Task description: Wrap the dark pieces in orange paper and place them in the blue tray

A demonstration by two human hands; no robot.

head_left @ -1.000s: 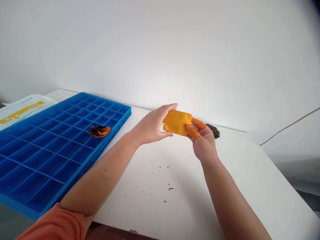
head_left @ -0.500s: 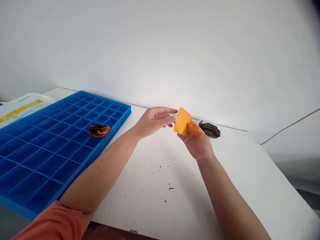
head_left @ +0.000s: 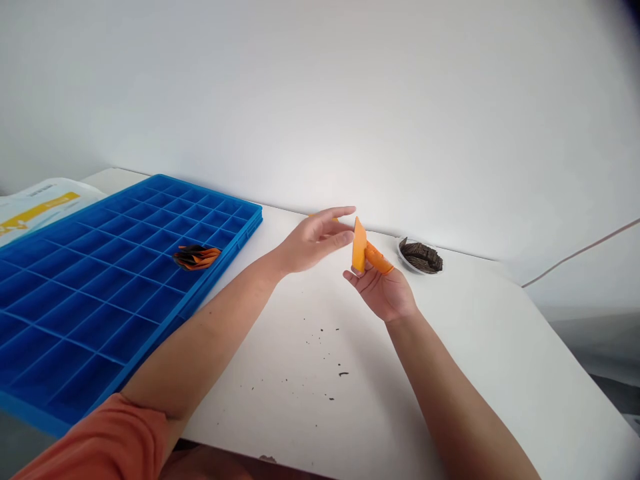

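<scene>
A blue tray (head_left: 100, 280) lies at my left with a folded packet (head_left: 196, 257) in one cell. My left hand (head_left: 313, 241) hangs open, fingertips just beside the orange pouch (head_left: 359, 245), which my right hand (head_left: 381, 288) pinches edge-on above the table (head_left: 310, 373). A dish (head_left: 421, 257) sits further right.

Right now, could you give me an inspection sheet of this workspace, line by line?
Surface: white table, dark crumbs scattered near its middle.
Job's things: orange pouch, seen edge-on; blue tray of compartments, one holding a folded orange-and-black packet; small dish of dark pieces by the wall.
Clutter: white bag with a yellow stripe, behind the tray.
Hands: right hand pinches the pouch with orange-capped fingers; left hand open beside it, whether touching cannot be told.
Cables: thin line along the wall at right.
Surroundings: plain white wall.
</scene>
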